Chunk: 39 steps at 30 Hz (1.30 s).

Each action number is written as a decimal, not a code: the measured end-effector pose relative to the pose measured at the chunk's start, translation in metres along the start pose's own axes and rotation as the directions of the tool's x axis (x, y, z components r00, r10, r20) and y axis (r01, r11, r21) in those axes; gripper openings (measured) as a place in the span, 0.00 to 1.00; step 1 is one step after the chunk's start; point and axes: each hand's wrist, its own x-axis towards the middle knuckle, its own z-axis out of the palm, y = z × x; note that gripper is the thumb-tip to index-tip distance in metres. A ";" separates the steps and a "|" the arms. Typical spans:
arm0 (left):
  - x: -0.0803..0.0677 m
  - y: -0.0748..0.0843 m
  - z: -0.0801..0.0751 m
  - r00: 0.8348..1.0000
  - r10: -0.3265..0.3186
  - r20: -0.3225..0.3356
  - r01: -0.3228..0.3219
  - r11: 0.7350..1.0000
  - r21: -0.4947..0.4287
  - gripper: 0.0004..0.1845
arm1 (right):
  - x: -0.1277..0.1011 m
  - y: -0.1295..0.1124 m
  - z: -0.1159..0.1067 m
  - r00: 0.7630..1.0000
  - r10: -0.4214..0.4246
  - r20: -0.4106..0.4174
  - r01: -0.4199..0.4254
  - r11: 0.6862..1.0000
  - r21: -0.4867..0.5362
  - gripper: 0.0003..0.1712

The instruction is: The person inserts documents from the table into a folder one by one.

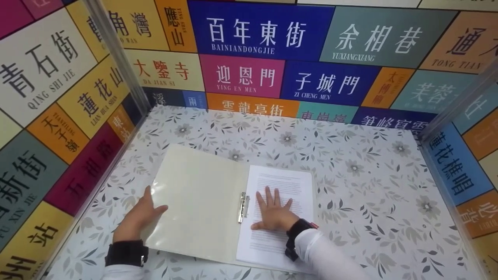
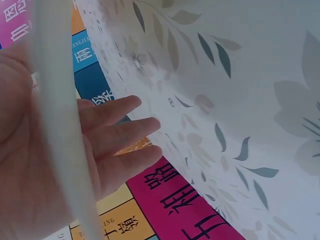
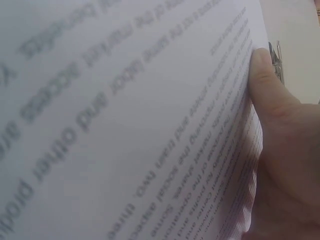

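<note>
An open cream folder (image 1: 198,202) lies on the patterned surface, with a metal clip (image 1: 243,208) along its fold. A stack of printed sheets (image 1: 272,249) rests on its right side. My left hand (image 1: 142,216) holds the outer edge of the left cover, thumb over the inner side. In the left wrist view, that cover edge (image 2: 62,115) crosses my palm and the fingers (image 2: 122,130) extend past it. Fingers spread, my right hand (image 1: 274,214) rests flat on the printed page. The right wrist view shows its thumb (image 3: 267,80) on the paper, near the clip.
The folder lies on a white surface with a grey flower and leaf print (image 1: 354,167). Coloured panels with large characters (image 1: 260,29) stand behind it and at both sides. Clear strips (image 1: 128,58) run up the corners.
</note>
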 end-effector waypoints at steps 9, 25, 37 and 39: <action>-0.017 0.022 -0.014 0.998 0.055 -0.010 -0.054 0.998 0.044 0.48 | -0.001 0.000 0.000 1.000 -0.003 -0.003 0.003 1.000 0.003 0.67; -0.069 0.067 -0.023 0.946 0.312 -0.084 -0.295 0.940 0.171 0.36 | 0.000 0.001 0.001 1.000 -0.007 -0.004 0.007 1.000 0.019 0.67; -0.084 0.124 -0.011 0.930 0.364 -0.055 -0.355 0.927 0.124 0.31 | -0.001 0.001 0.002 1.000 -0.014 -0.021 0.014 1.000 -0.002 0.67; -0.086 0.133 -0.007 0.918 0.396 -0.034 -0.393 0.916 0.079 0.32 | 0.000 0.001 0.002 1.000 -0.014 -0.023 0.014 1.000 -0.009 0.67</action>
